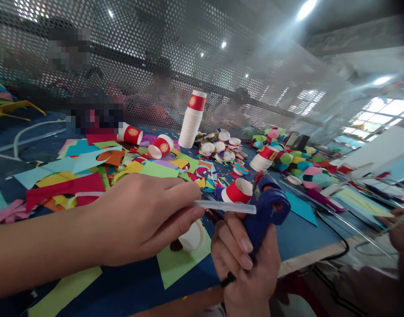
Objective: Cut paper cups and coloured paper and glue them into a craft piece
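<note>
A clear glue stick (226, 206) is pinched between the thumb and fingers of my left hand (149, 211). Its far end points right, at the blue hot glue gun (266, 207); whether it touches the gun I cannot tell. My right hand (244, 259) is wrapped round the gun's handle and holds it upright. Under the hands lies a light green paper sheet (169, 266), with a white paper cup piece (191, 237) on it, partly hidden. Close behind the gun, a red and white paper cup (238, 191) rests on its side.
A tall stack of paper cups (190, 123) stands by a perforated metal screen (123, 57). Coloured paper scraps (73, 165) cover the left of the blue table. Several cut cup bottoms (220, 147) lie in a pile. At right are cables (334, 226) and another person's hand (400, 229).
</note>
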Demonstrator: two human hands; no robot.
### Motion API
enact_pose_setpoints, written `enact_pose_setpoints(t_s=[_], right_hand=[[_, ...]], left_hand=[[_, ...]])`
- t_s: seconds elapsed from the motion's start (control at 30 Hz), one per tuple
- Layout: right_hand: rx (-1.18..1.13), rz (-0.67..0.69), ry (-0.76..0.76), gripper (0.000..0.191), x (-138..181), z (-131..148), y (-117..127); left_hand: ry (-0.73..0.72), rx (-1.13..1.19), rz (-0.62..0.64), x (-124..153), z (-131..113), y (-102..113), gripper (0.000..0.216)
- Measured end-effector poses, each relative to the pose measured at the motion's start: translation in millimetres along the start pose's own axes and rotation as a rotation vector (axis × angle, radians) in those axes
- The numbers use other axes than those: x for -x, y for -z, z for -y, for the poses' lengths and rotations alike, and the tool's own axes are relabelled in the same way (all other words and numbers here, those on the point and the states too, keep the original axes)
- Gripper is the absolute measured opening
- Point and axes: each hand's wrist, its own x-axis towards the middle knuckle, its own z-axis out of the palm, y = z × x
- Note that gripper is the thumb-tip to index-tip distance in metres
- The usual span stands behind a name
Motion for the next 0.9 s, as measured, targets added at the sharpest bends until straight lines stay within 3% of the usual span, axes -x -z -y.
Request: enact_pose_setpoints(t_s=[0.23,0.47,0.9], right_hand=[[-0.093,-0.015,-0.056,0.039,-1.2,1.9,1.2],[-0.175,0.057,-0.101,0.033,0.5,3.4,5.3],[-0.128,0.094,0.018,0.033,3.9,-4.0,10.1]], left_hand=[[0.006,-0.014,0.032,-1.3,-1.8,-0.2,0.029],[0.012,-0.029,0.047,-1.8,-2.6,-0.4,0.027],[0.005,-0.017,0.034,-0.6,-0.6,-4.8,0.026]])
